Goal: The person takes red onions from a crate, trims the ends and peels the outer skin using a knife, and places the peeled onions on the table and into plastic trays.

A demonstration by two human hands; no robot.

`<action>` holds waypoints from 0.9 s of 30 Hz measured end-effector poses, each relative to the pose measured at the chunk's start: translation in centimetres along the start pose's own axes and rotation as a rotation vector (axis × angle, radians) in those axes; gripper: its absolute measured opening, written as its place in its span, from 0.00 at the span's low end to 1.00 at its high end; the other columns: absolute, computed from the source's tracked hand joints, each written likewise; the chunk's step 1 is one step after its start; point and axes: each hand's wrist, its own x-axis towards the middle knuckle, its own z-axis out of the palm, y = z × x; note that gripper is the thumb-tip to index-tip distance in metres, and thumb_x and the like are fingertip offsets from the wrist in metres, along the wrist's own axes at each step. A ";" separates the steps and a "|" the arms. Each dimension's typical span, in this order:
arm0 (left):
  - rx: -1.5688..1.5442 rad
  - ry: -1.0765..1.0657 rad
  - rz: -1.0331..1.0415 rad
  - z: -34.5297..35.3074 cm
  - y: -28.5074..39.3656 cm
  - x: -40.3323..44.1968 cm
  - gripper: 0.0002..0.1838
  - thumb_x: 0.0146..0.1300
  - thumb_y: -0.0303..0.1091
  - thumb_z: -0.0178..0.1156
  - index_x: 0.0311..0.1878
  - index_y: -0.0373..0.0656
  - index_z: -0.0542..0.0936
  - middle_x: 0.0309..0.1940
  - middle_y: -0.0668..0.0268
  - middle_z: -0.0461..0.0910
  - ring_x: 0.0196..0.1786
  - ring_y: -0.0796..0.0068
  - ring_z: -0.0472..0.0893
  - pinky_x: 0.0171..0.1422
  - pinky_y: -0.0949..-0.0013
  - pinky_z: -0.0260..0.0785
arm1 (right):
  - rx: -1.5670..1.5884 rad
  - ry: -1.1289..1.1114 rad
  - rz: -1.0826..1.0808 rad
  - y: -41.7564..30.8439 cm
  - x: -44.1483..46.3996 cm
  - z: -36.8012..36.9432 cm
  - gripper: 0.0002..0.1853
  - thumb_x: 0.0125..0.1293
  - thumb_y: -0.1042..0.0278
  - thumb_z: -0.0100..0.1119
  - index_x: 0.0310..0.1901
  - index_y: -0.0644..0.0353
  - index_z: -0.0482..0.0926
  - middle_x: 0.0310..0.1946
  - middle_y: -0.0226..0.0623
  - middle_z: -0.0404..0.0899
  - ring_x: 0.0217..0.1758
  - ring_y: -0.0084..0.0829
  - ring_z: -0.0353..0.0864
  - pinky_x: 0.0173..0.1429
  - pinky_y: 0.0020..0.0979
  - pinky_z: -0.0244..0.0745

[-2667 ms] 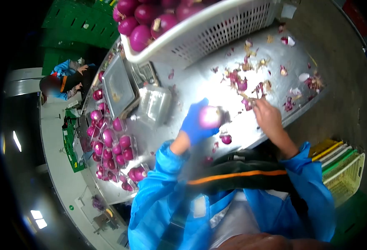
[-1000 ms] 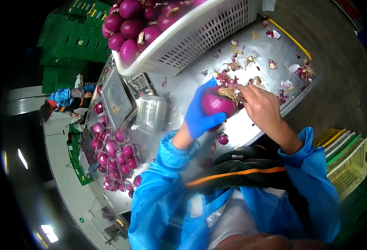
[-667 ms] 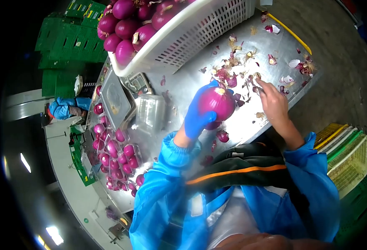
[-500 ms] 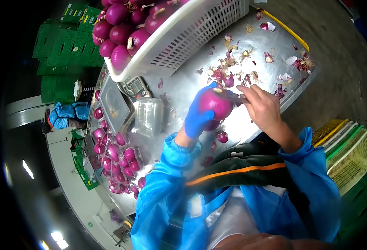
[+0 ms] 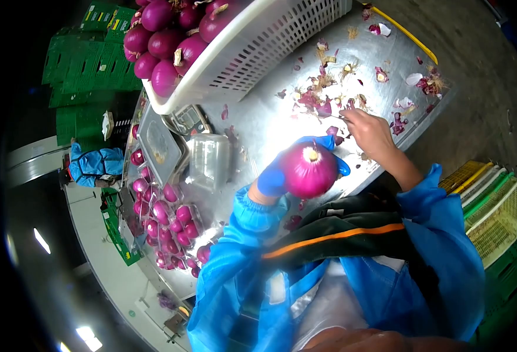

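Observation:
My left hand (image 5: 276, 173), in a blue glove, is wrapped round a large peeled red onion (image 5: 310, 170), its pale trimmed end facing up. Bare and closed, my right hand (image 5: 371, 134) is to the right of the onion, apart from it. A small knife (image 5: 343, 115) seems to be in its fingers; most of it is hidden. Beneath both hands is a metal table (image 5: 264, 126), where loose onion skins and root ends (image 5: 314, 97) are strewn near my right hand. A purple piece of skin (image 5: 334, 134) lies between the hands.
A white perforated basket (image 5: 235, 73) heaped with red onions (image 5: 164, 44) stands at the table's far left. Near it are a scale (image 5: 189, 120), clear plastic trays (image 5: 210, 161) and packed onions (image 5: 164, 220). Crates (image 5: 493, 217) stand at right. A person in blue (image 5: 97, 164) is in the background.
The onion has turned in my left hand, its trimmed end now toward me, and has come slightly nearer. My right hand has drawn away from the onion, up and to the right.

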 end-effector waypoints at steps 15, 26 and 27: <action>0.656 0.365 0.199 -1.7 -0.9 1.4 0.60 0.47 0.25 0.75 0.78 0.42 0.45 0.69 0.55 0.64 0.67 0.63 0.72 0.67 0.61 0.69 | 1.453 -0.278 0.740 -5.4 0.8 -1.1 0.28 0.77 0.41 0.40 0.38 0.62 0.72 0.22 0.36 0.74 0.17 0.19 0.66 0.22 0.21 0.62; 0.363 0.362 -0.015 -2.8 -1.2 -0.9 0.38 0.60 0.45 0.63 0.69 0.35 0.64 0.60 0.56 0.74 0.61 0.65 0.75 0.67 0.63 0.67 | -0.094 0.058 -0.139 -6.3 0.9 -3.9 0.18 0.51 0.74 0.65 0.47 0.55 0.81 0.29 0.33 0.75 0.30 0.33 0.79 0.33 0.33 0.73; 0.386 0.343 -0.058 -2.2 -0.8 -0.8 0.37 0.60 0.45 0.62 0.69 0.35 0.65 0.60 0.56 0.74 0.61 0.65 0.75 0.67 0.63 0.67 | -0.118 0.061 -0.169 -6.2 1.1 -3.9 0.18 0.52 0.75 0.65 0.47 0.55 0.80 0.29 0.32 0.74 0.29 0.32 0.79 0.32 0.33 0.73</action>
